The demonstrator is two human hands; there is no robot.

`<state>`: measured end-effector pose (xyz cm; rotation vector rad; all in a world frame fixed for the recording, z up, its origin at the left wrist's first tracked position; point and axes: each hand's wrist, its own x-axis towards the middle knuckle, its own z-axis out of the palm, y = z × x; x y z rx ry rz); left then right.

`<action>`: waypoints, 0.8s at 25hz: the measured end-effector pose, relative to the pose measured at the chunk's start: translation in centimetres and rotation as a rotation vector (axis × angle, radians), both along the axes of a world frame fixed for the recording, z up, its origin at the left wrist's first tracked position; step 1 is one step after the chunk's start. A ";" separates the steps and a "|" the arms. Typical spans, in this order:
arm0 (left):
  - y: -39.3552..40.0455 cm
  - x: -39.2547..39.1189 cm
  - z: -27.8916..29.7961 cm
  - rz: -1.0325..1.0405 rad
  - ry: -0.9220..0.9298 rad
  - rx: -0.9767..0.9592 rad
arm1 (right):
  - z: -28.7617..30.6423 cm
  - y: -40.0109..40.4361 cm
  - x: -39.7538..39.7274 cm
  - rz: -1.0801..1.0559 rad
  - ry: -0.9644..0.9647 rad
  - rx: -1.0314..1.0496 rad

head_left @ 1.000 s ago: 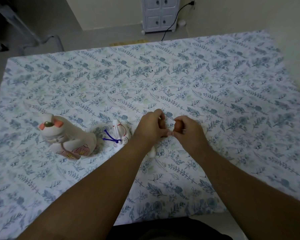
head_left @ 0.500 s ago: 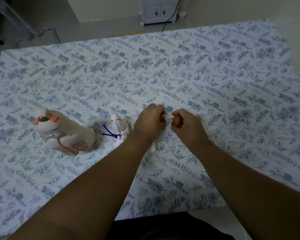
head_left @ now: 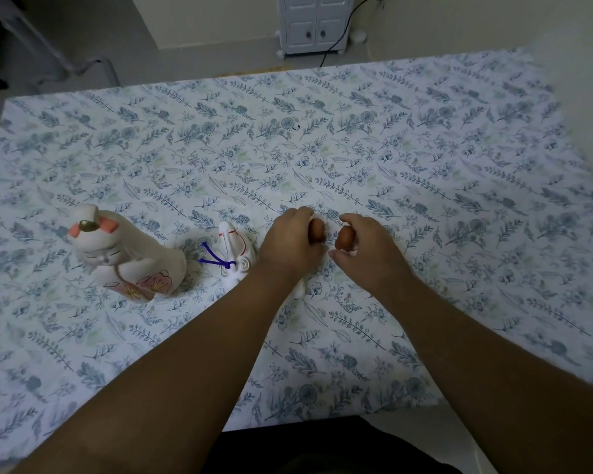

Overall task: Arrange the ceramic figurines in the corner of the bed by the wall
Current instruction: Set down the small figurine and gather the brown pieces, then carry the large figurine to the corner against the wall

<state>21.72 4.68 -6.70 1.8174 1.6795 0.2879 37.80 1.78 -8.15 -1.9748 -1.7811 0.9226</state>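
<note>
A large white ceramic cat figurine [head_left: 127,254] with pink ears and a flower mark sits on the floral bed sheet [head_left: 322,148] at the left. Beside it lies a smaller white figurine [head_left: 235,253] with a purple cord. My left hand [head_left: 290,248] is closed around a small brown figurine [head_left: 317,229]. My right hand [head_left: 370,251] is closed around a second small brown figurine [head_left: 344,238]. The two hands are a little apart, near the middle of the bed. A bit of white ceramic [head_left: 299,290] shows under my left wrist.
The wall [head_left: 575,63] runs along the bed's right side, meeting the far edge at the back right corner. Beyond the bed stand a small white cabinet [head_left: 314,23] with a black cable [head_left: 339,35] and a metal frame [head_left: 48,56] on the floor.
My hands have drawn slightly apart, each with a brown figurine. The camera has shifted a little; the cat and corded figurine have not moved.
</note>
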 end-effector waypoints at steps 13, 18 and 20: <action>-11.5 -7.5 7.8 0.223 0.117 0.347 | 7.5 -4.7 -6.8 0.350 -0.313 0.281; -16.5 -14.2 9.6 0.419 0.087 0.401 | 9.6 -5.7 -13.9 0.505 -0.240 0.286; -17.0 -16.9 9.9 0.516 0.039 0.426 | 10.6 -5.4 -16.9 0.521 -0.157 0.236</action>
